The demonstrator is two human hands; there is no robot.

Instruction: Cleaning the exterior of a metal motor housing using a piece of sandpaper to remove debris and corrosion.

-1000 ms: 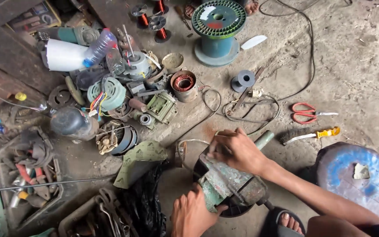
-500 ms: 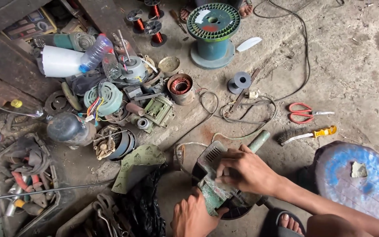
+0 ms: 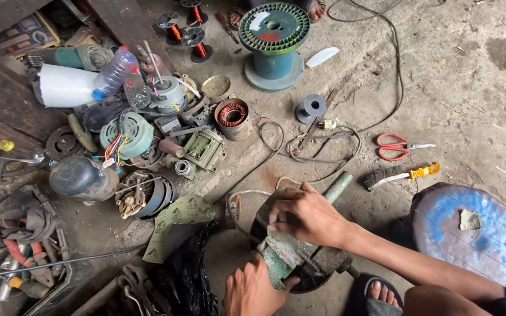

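A worn green power tool body (image 3: 291, 257) lies on the dirt floor in front of me, with a pale green cylindrical handle (image 3: 338, 187) sticking out at its far end. My right hand (image 3: 306, 216) lies over the tool's top, fingers curled around its far left side. My left hand (image 3: 253, 289) grips the tool's near end from below. A thin cable (image 3: 247, 193) loops out beside the tool.
Red scissors (image 3: 396, 146) and a yellow-handled wire brush (image 3: 402, 174) lie to the right, near a blue round lid (image 3: 475, 234). A green spool (image 3: 273, 29), a copper-wound stator (image 3: 232, 117), motor parts, a bottle (image 3: 112, 73) and a tray of pliers (image 3: 19, 251) crowd the left. My sandalled foot (image 3: 376, 292) is near.
My right hand has slid along the top of the tool and now covers the vented part that showed half a second ago. My left hand stays at the near end.
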